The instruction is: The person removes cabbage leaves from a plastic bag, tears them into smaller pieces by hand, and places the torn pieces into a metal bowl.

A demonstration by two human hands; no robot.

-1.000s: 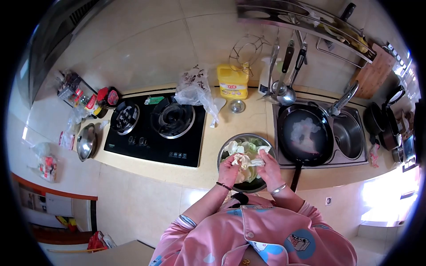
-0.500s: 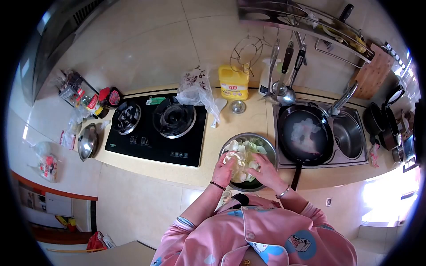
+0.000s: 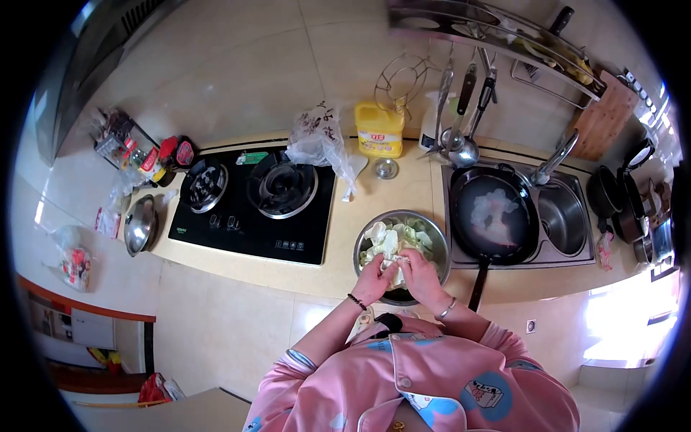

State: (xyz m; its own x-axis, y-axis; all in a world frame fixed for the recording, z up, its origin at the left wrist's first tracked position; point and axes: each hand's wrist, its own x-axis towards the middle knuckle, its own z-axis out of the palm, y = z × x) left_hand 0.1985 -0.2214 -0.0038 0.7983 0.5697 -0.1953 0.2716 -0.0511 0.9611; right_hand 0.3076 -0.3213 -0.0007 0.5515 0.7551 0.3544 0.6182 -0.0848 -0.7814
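Observation:
Pale green and white cabbage leaves (image 3: 414, 234) lie in a steel bowl (image 3: 445, 261) on the counter. Over the bowl's near side, my left hand (image 3: 372, 281) has its fingers closed on a cabbage leaf (image 3: 389, 245). Close against it, my right hand (image 3: 422, 279) grips the same leaf, fingers bent inward. The two hands nearly touch, and they hide the leaf's lower part and some of the bowl's near rim.
A black frying pan (image 3: 468, 223) with liquid in it rests over the sink (image 3: 565, 216), its handle pointing toward me. Left of the bowl is a black gas stove (image 3: 288, 241). Behind stand a yellow jug (image 3: 379, 129), a glass lid (image 3: 386, 168) and a plastic bag (image 3: 320, 147).
My hands have come closer together and moved to the near side of the bowl. My right hand, earlier spread at the bowl's right, is now closed on the leaf.

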